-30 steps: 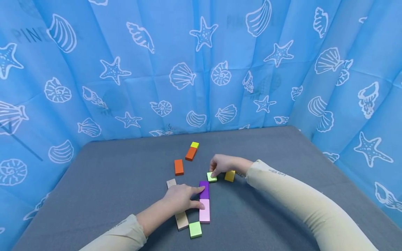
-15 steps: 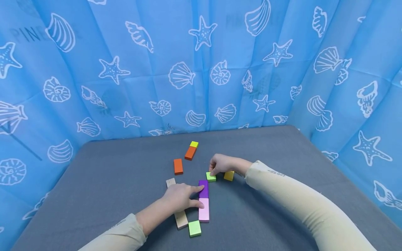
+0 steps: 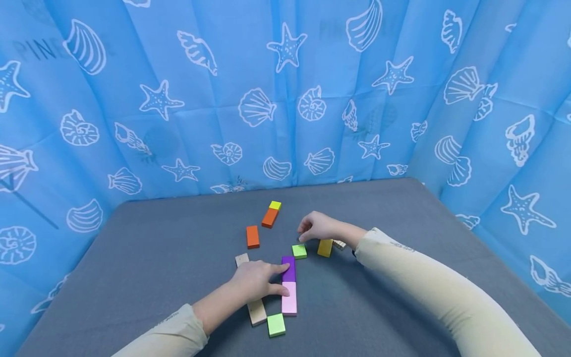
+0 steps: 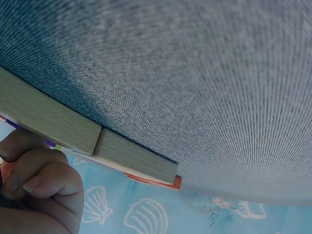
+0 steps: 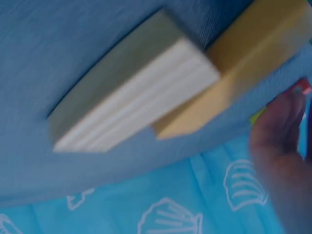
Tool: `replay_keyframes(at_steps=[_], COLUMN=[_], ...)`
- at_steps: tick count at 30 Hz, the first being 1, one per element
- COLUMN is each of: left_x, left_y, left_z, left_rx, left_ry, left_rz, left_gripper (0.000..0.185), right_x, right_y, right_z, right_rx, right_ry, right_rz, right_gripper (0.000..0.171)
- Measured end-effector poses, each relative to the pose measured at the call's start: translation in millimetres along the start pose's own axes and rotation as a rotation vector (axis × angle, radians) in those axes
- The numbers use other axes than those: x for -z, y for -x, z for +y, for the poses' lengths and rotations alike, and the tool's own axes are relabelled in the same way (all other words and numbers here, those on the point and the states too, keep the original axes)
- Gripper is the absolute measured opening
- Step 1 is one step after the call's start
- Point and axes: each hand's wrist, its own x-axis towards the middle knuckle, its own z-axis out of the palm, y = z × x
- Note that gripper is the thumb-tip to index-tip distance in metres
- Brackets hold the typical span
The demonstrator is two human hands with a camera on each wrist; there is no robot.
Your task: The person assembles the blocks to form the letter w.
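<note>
My left hand (image 3: 280,279) rests on the grey table (image 3: 169,258). Its index fingertip touches a purple block (image 3: 289,268) and its thumb touches the pink block (image 3: 289,299) joined to it in a line. The left wrist view shows the other fingers (image 4: 41,187) curled beside two plain wooden blocks (image 4: 53,119). My right hand (image 3: 307,232) hovers with loosely curled fingers just above a small light-green block (image 3: 299,251) and holds nothing. A yellow-orange block (image 3: 325,247) lies right of that block, under my right wrist.
Two orange blocks (image 3: 253,236) (image 3: 270,217) and a small yellow-green one (image 3: 275,205) lie farther back. Wooden blocks (image 3: 257,312) (image 3: 243,259) and a green square (image 3: 276,325) sit near my left hand. A pale block (image 5: 131,97) lies against the yellow one. Blue shell-print curtains (image 3: 285,99) surround the table.
My right hand has let go of the small light-green block and risen slightly back from it. The left hand and the other blocks have not moved.
</note>
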Motion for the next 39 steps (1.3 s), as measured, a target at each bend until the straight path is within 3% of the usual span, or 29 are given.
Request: replay_keyframes(at_steps=[4,12,19,28,34,39], left_x=[-0.4,-0.3,-0.3,-1.2,-0.4,-0.2], left_y=[0.8,1.9,1.0,-1.0,-0.5,0.7], left_z=[-1.7,-4.7,-6.4,-2.5,0.9,1.8], left_rx=[0.007,0.018,0.014,0.014,0.020,0.028], left_ry=[-0.005,-0.007,-0.016,-0.025,-0.037,-0.041], left_rz=[0.002,0.002,0.009,0.011,-0.001,0.001], left_gripper=[0.068,0.067,0.067,0.067,0.068,0.068], right_x=[10,23,23,16,8,-1], right_y=[5,8,-8,-49,-80,-100], right_z=[6,22,17,4,0,-8], right_rx=[-0.021,-0.094,-0.057,0.118,0.098,0.072], right_ry=[0.008,-0.086,-0.137,0.062,0.197,0.316], right_rz=[0.078,0.100,0.111,-0.012,-0.075,-0.100], right_gripper=[0.019,0.026,0.034,0.057,0.073,0.072])
